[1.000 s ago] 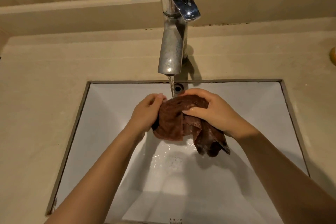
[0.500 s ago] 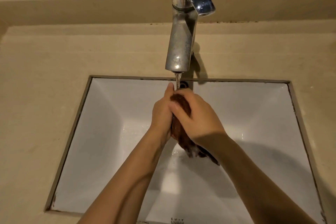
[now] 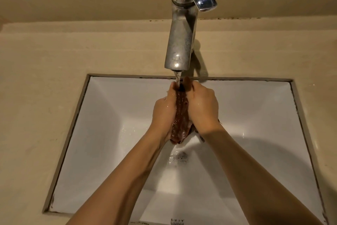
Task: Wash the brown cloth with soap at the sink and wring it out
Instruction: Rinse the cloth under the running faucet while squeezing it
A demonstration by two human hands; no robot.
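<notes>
Head view: centre frame, left hand and right hand press the brown cloth between them, fingers of both closed on it, directly under the running tap over the white sink. No soap visible. Risk: wet bunched cloth slipping down toward the drain, or stream splashing onto the bench.

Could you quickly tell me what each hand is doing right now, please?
Left hand: closed on the brown cloth, under the running tap.
Right hand: closed on the same cloth.
</notes>
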